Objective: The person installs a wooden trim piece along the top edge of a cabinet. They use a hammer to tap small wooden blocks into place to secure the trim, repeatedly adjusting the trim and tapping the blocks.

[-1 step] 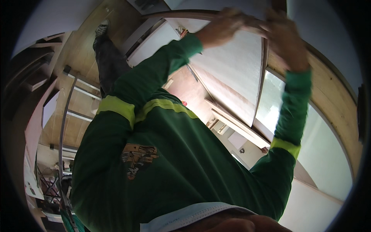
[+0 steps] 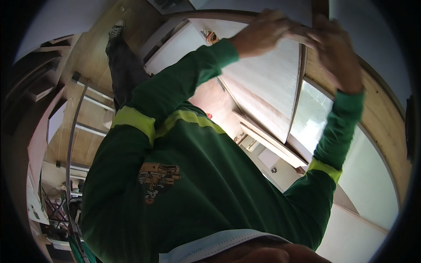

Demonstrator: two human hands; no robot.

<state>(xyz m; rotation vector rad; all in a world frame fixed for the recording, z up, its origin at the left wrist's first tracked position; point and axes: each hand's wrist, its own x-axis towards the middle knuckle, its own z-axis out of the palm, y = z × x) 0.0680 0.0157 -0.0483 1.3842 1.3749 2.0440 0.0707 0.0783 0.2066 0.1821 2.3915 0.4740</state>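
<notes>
Both my hands are raised at the top of the view, against a brown wooden edge (image 2: 219,14). My left hand (image 2: 262,35) is closed, its fingers curled toward the right; what lies in them is too blurred to make out. My right hand (image 2: 340,59) is just to its right, fingers bent back toward the left hand and pressed together at a narrow brownish strip (image 2: 299,35) between the two hands. Whether that strip is loose or part of the edge, I cannot tell. The fingertips of both hands are smeared and partly hidden.
White panels (image 2: 267,74) with brown edges stand beyond my arms. A bare wood board (image 2: 372,98) runs along the right. A metal ladder-like frame (image 2: 94,103) stands at the left over the wooden floor (image 2: 83,65). Coloured wires (image 2: 211,37) poke out by a white panel.
Both my hands have shifted slightly to the right along the wooden edge. My right hand has also come a little lower, its forearm leaning further right.
</notes>
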